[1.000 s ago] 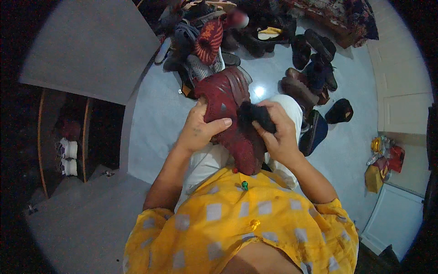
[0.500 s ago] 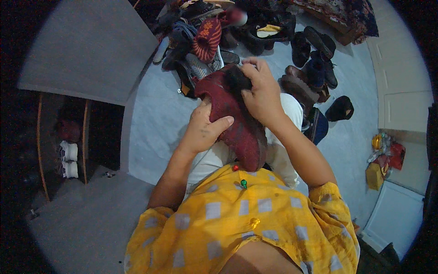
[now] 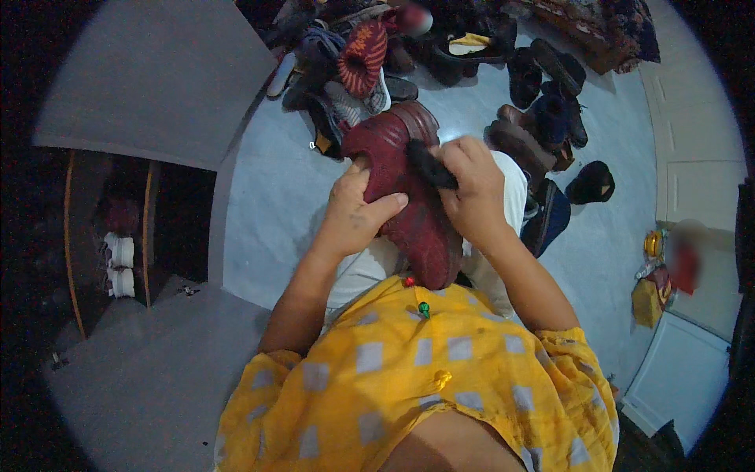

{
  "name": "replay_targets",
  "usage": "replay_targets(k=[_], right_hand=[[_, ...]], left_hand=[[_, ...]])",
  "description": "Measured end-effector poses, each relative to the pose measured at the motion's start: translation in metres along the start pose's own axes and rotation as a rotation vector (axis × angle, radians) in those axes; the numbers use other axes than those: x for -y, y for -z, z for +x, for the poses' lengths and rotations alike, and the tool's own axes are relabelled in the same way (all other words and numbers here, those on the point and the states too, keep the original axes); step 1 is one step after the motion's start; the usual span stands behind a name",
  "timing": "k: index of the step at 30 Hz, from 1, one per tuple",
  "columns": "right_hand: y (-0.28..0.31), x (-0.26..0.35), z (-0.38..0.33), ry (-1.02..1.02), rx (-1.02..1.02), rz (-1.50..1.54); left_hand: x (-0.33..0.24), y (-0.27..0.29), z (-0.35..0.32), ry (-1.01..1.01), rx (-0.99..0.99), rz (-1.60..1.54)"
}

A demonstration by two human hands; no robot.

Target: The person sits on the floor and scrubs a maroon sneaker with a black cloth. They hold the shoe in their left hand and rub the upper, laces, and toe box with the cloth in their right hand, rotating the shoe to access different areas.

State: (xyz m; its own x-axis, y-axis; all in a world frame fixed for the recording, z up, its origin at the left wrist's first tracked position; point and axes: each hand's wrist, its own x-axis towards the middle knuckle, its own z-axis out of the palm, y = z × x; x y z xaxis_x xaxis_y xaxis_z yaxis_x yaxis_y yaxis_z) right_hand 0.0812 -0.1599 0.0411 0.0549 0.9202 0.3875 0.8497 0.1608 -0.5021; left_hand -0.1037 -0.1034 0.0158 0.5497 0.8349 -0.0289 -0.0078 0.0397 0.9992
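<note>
A dark red shoe (image 3: 423,224) is held over my lap, its toe pointing toward me and its heel away. My left hand (image 3: 363,211) grips it from the left, with the thumb on the outer side and the fingers tucked into the opening, where they are partly hidden. In my right hand (image 3: 476,187) is a black, fuzzy-edged shoe brush (image 3: 430,166), pinched between thumb and fingers. The brush rests against the right side of the shoe, below the heel part.
A heap of shoes, with a red-and-orange patterned knitted slipper (image 3: 363,59), lies on the floor ahead. Several dark shoes (image 3: 554,118) lie at the right. An open grey cabinet on the left holds white shoes (image 3: 120,267). A white panel (image 3: 680,377) stands at the lower right.
My right hand has drawn the brush along the shoe from the heel toward me, so the heel now shows. The left hand keeps its grip on the shoe, nearly unmoved.
</note>
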Motion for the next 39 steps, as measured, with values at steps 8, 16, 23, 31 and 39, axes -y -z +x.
replay_targets(k=[8,16,23,31,39], right_hand=[[-0.005,-0.002,-0.016,-0.062,-0.007,0.144],[-0.014,0.005,0.032,-0.056,-0.077,0.007],[-0.027,-0.003,0.078,-0.088,-0.118,-0.141],[-0.017,-0.009,0.048,-0.057,-0.14,-0.14],[0.005,-0.004,-0.009,-0.097,0.023,-0.055]], left_hand=[[-0.003,0.003,0.002,0.014,0.059,0.031],[-0.007,0.008,0.008,0.121,0.104,-0.046],[0.002,-0.002,0.005,0.075,0.085,-0.001],[-0.001,0.0,-0.001,0.002,0.13,0.217],[0.004,0.001,0.003,0.038,0.116,0.148]])
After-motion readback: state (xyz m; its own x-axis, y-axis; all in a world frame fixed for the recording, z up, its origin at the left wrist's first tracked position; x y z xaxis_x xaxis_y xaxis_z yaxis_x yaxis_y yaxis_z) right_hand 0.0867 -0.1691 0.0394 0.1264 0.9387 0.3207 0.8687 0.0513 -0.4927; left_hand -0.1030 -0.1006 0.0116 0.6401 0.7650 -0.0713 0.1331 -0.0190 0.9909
